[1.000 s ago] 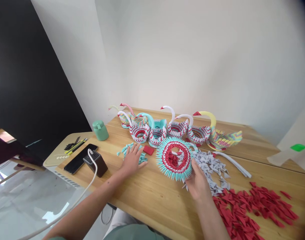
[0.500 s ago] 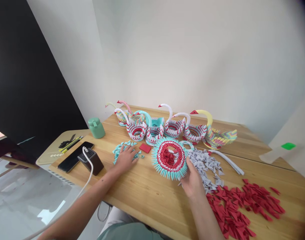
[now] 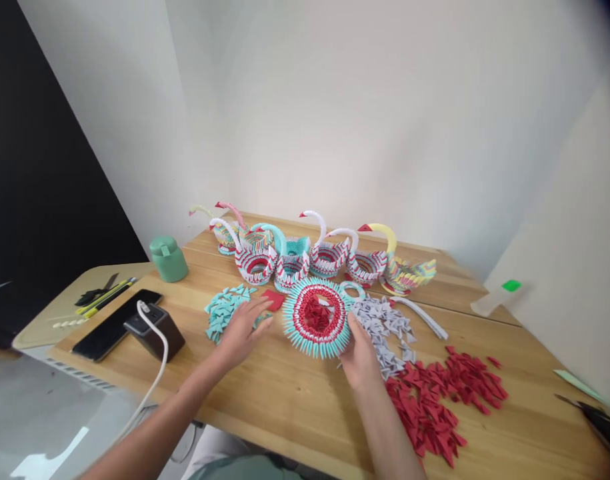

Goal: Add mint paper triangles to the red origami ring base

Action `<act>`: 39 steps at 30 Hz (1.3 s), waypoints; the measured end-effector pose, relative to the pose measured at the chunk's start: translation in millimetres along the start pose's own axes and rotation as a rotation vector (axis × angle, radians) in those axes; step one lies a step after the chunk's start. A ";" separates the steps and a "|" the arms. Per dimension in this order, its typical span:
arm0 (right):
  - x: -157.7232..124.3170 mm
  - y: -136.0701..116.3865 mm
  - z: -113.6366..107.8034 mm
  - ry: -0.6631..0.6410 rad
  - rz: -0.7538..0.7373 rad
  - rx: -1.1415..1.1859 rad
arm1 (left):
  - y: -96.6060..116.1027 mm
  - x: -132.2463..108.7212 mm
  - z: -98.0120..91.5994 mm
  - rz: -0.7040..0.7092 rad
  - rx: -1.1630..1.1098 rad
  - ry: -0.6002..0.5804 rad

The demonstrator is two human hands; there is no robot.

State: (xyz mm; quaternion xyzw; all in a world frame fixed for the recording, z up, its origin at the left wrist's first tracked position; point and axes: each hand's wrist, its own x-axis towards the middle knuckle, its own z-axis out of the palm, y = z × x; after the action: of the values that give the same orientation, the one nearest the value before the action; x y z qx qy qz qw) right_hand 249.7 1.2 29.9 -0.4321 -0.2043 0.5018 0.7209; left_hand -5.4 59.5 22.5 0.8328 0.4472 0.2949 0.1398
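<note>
My right hand [image 3: 362, 357] grips the right edge of a round folded-paper ring [image 3: 295, 311] with red, white and turquoise rows and a spiky turquoise rim. The ring is tilted towards me, and red pieces show through its centre. To its left, my left hand [image 3: 242, 335] is over the near right side of a pile of turquoise paper triangles [image 3: 222, 310]. Its fingers are stretched out and apart from the thumb. A little turquoise shows between them; whether that piece is touched I cannot tell. A red paper square [image 3: 273, 299] lies just beyond the fingertips.
Several paper swans [image 3: 329, 257] stand in rows at the back. White triangles [image 3: 379, 323] and red triangles [image 3: 429, 407] are heaped at the right, near a white curved neck [image 3: 422, 316]. On the left are a green jar [image 3: 169, 260], a black charger [image 3: 157, 331] and a phone [image 3: 115, 327].
The view has turned to the right, so most things sit farther left. My left hand has drawn back from the turquoise pile towards the ring. My right hand keeps its grip on the ring.
</note>
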 end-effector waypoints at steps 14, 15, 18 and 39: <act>-76.1 12.9 -44.0 -0.670 -0.822 -1.364 | 13.5 -57.2 7.6 -0.346 -0.553 0.003; -81.8 13.5 -50.8 -0.634 -0.793 -1.360 | 9.5 -61.7 9.2 -0.323 -0.506 -0.010; -90.1 8.1 -61.5 -0.416 -0.660 -1.303 | 2.6 -64.8 13.7 -0.313 -0.484 -0.004; -41.8 15.3 -21.7 -0.149 0.045 -0.710 | 16.9 3.3 31.1 -0.160 -0.256 -0.108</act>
State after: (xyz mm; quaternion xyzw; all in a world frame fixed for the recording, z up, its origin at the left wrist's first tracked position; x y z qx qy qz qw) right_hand 239.9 -43.7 11.3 -0.6220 -0.4081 0.4457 0.4979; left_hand 26.4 53.8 7.6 0.7846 0.4625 0.2921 0.2918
